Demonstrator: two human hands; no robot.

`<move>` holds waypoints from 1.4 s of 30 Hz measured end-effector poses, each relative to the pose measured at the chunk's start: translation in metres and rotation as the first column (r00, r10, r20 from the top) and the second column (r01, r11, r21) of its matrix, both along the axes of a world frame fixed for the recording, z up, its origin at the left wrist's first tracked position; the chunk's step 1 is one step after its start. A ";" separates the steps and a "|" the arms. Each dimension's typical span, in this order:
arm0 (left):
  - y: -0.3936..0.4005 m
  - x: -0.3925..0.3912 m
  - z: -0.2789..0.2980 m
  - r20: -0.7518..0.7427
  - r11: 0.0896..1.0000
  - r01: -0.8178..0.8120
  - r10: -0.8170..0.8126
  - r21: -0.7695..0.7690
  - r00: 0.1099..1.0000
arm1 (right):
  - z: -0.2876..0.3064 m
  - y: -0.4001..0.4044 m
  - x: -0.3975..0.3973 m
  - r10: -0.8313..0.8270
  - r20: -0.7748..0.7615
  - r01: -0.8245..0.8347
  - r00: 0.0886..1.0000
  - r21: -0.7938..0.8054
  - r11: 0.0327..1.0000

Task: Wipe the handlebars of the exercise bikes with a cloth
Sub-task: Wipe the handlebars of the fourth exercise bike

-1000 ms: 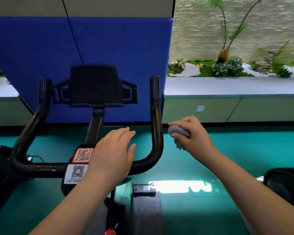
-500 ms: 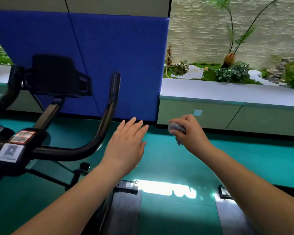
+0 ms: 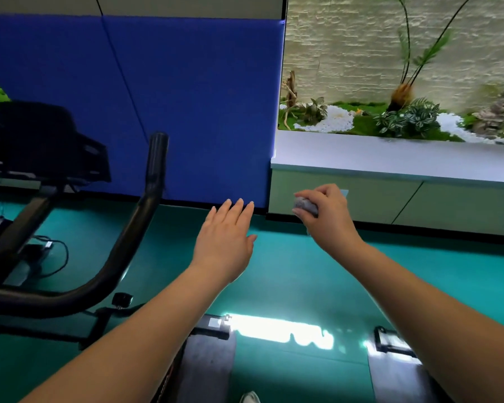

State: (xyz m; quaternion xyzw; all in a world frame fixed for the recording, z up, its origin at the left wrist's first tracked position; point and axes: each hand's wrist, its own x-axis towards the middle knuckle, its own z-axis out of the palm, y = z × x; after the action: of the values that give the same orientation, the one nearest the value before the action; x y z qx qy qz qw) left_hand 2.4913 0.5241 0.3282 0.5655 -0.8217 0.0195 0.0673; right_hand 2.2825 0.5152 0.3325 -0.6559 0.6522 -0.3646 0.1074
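A black exercise bike stands at the left, its curved handlebar [image 3: 146, 210] rising to an upright right end, with a black tablet holder [image 3: 50, 141] behind it. My left hand [image 3: 226, 242] hovers flat with straight fingers in mid-air, to the right of the handlebar and apart from it. My right hand [image 3: 328, 216] grips a small grey cloth [image 3: 304, 205], bunched up in the fingers, further right over the green floor.
A blue padded wall panel [image 3: 172, 97] stands behind the bike. A low white ledge [image 3: 390, 158] with plants and white pebbles runs along the right. Grey bases of bikes [image 3: 210, 362] lie at the bottom, and a cable [image 3: 56, 257] trails on the green floor.
The view has swung to the right, so the bike has slid to the left edge. My left hand has come off the handlebar and hangs free. The right hand still grips the cloth.
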 end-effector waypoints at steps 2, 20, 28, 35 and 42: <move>-0.021 -0.006 -0.002 0.002 1.000 -0.007 0.007 -0.002 1.000 | 0.003 -0.018 -0.008 0.004 -0.013 -0.003 1.000 0.017 1.000; -0.203 -0.055 -0.045 0.052 0.993 -0.099 0.096 0.062 0.994 | -0.027 -0.218 -0.062 0.126 -0.046 -0.123 0.991 0.067 0.990; -0.291 -0.078 -0.065 0.061 0.960 -0.261 0.255 0.101 0.965 | -0.046 -0.339 -0.092 0.296 -0.088 -0.286 0.951 0.111 0.952; -0.328 -0.064 -0.077 0.116 0.910 -0.392 0.378 0.137 0.918 | -0.065 -0.422 -0.070 0.446 -0.059 -0.434 0.893 0.152 0.888; -0.389 -0.021 -0.093 0.162 0.852 -0.496 0.473 0.165 0.866 | -0.072 -0.508 -0.011 0.574 -0.032 -0.560 0.818 0.185 0.808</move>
State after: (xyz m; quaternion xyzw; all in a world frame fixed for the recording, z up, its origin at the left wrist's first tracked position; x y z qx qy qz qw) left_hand 2.4703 0.1354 0.2348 0.7561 -0.6528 -0.0148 -0.0450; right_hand 2.2715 0.0073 0.2605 -0.8245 0.4586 -0.2313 0.2375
